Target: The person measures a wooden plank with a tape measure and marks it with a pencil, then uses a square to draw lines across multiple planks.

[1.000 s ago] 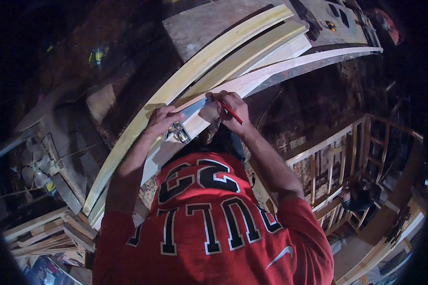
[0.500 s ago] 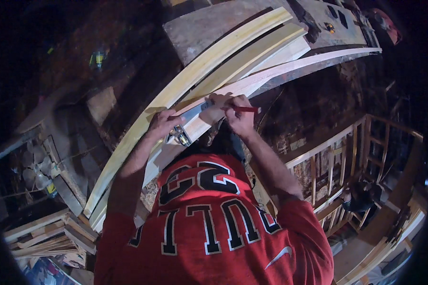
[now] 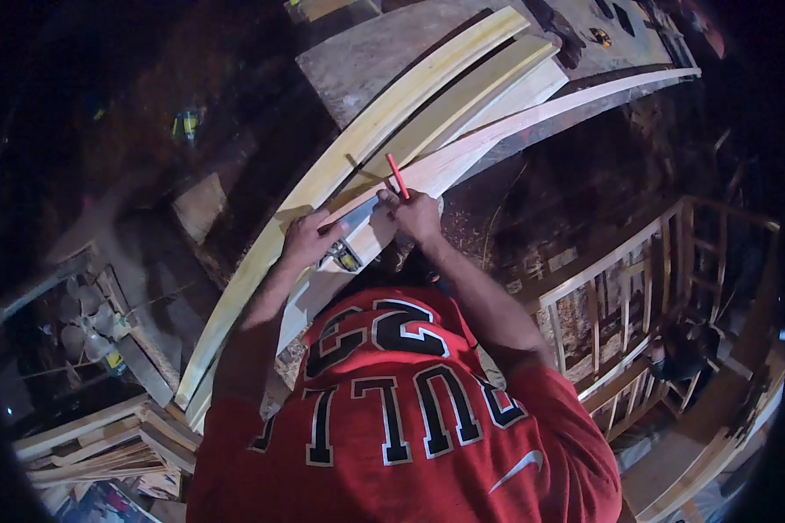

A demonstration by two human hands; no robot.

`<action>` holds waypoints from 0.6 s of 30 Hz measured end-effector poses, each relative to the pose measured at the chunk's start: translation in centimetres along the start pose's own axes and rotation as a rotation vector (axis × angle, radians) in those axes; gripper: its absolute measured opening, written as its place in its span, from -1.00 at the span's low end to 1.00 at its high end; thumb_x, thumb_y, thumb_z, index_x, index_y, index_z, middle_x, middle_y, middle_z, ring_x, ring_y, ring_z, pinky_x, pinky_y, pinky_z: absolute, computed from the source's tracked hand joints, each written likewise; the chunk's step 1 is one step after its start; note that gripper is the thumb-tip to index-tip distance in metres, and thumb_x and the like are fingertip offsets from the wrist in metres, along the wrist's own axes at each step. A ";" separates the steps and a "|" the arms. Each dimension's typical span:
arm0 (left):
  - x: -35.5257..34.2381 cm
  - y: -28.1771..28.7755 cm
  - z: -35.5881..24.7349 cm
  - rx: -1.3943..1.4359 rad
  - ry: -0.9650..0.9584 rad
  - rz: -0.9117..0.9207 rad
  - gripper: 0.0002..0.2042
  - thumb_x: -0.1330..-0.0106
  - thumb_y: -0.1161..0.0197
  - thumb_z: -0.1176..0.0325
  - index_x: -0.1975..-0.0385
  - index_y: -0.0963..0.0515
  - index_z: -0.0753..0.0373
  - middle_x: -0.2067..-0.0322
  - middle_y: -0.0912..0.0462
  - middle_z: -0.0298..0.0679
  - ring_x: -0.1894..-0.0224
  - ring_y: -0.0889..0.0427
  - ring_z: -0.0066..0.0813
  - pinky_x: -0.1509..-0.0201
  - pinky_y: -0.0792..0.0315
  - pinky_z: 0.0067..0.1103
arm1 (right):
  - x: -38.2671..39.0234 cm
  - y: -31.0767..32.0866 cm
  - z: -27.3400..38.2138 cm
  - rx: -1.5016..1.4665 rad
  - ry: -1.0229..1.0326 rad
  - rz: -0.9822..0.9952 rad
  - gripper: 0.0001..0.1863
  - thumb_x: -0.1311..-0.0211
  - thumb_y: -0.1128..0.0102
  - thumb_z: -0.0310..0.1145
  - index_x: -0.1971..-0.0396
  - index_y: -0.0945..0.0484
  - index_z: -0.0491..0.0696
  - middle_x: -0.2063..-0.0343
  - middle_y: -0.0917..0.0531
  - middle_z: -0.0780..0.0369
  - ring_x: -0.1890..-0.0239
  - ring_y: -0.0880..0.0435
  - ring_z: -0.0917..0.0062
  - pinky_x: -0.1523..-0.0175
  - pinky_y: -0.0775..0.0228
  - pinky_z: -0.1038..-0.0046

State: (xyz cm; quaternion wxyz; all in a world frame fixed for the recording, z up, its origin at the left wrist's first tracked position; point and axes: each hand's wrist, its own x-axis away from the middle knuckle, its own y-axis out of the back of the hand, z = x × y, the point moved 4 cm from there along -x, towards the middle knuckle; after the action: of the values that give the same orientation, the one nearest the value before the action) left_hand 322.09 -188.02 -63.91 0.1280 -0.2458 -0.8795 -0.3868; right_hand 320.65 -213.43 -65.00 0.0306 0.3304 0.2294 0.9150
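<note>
Right hand (image 3: 417, 214) is closed around a red pencil (image 3: 397, 177), fingers pinched low on the shaft, the pencil standing up and away from the knuckles with its far end pointing toward the upper planks; the lower tip is hidden under the fingers, so whether it touches wood cannot be told. Left hand (image 3: 308, 240) lies just beside it, to the left of that grip, palm down and fingers spread flat, pressing a metal square (image 3: 355, 215) against the pale board (image 3: 462, 152); it presses rather than wraps, so call that hand flat and unclenched. The square's blade runs from under the left fingers straight toward the pencil hand, and its darker stock (image 3: 346, 257) sits just below the left thumb. Both hands rest on the same pale board, which runs away from the grip up to the right in a long curve (the lens bends it); beyond the pencil, two yellowish planks (image 3: 427, 96) lie alongside, near but apart from the fingers. Below the hands comes the person's red jersey (image 3: 401, 418); well off to the right of the grip stands a wooden frame (image 3: 637, 305); well off to the lower left, a stack of timber offcuts (image 3: 96, 440).
</note>
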 end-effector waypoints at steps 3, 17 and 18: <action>0.8 0.2 -0.8 -0.010 0.016 -0.021 -0.62 -0.25 -0.40 -0.01 0.24 -0.61 0.22 0.36 -0.66 -0.06 0.23 -0.67 -0.03 0.11 -0.51 -0.21 | 0.5 -0.3 -0.5 -0.210 -0.027 0.047 -0.49 -0.28 -0.35 0.10 0.18 -0.72 -0.12 0.51 -0.69 0.26 0.47 -0.63 0.57 0.29 -0.48 0.43; 7.2 5.5 -6.6 -0.312 -0.118 -0.587 -0.76 -0.30 -0.35 0.18 0.23 -0.58 0.21 0.31 -0.59 -0.08 0.22 -0.62 0.00 0.09 -0.48 -0.21 | 3.9 0.1 -5.6 -0.922 0.005 0.271 -0.75 -0.42 -0.04 -0.33 0.33 -0.66 -0.13 0.48 -0.68 0.25 0.60 -0.37 0.72 0.50 -0.13 0.62; 6.3 5.3 -6.6 -0.310 -0.122 -0.584 -0.76 -0.30 -0.35 0.18 0.23 -0.58 0.21 0.31 -0.59 -0.08 0.22 -0.62 0.00 0.09 -0.48 -0.21 | 4.6 0.2 -6.1 -0.933 -0.068 0.305 -0.76 -0.43 -0.05 -0.33 0.30 -0.66 -0.13 0.44 -0.70 0.26 0.62 -0.36 0.72 0.51 -0.12 0.62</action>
State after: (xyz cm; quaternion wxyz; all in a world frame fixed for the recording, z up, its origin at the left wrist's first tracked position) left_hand 319.85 -187.77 -53.59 -0.0802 -0.0229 -0.8496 -0.5209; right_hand 313.29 -215.13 -66.30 0.0484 0.3410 -0.2571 0.9029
